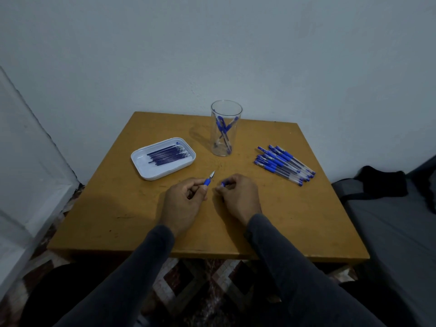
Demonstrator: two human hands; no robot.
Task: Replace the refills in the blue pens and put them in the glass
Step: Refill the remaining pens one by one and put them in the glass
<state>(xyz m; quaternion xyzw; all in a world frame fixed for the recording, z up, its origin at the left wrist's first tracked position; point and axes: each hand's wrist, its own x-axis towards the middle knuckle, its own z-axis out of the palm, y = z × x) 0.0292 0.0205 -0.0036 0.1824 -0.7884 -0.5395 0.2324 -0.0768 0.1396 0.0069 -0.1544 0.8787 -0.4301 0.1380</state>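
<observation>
- At the far left of your table [118, 220] sits one white tray [141, 165] holding the dark blue refills [168, 154], laid side by side with their long axes running left-low to right-high; they overlap too tightly to count, roughly ten or more.
- Your left hand [182, 206] pinches one blue pen tip section [209, 179] between thumb and curled fingers, its metal point aimed up and right, away from you and toward the glass.
- The tray lies up and to the left of that hand, nearer to it than to your right hand, so I judge the left is better placed to fetch a refill.
- Your right hand [238, 197] is curled round a small blue piece [223, 184]; most is hidden, so you cannot tell which part it is.
- One clear glass [226, 128] stands upright beyond both hands, with about three finished pens [224, 128] leaning inside.
- At the right lies one heap of blue pens [284, 164], about a dozen, long axes running upper left to lower right, closest to your right hand.
</observation>
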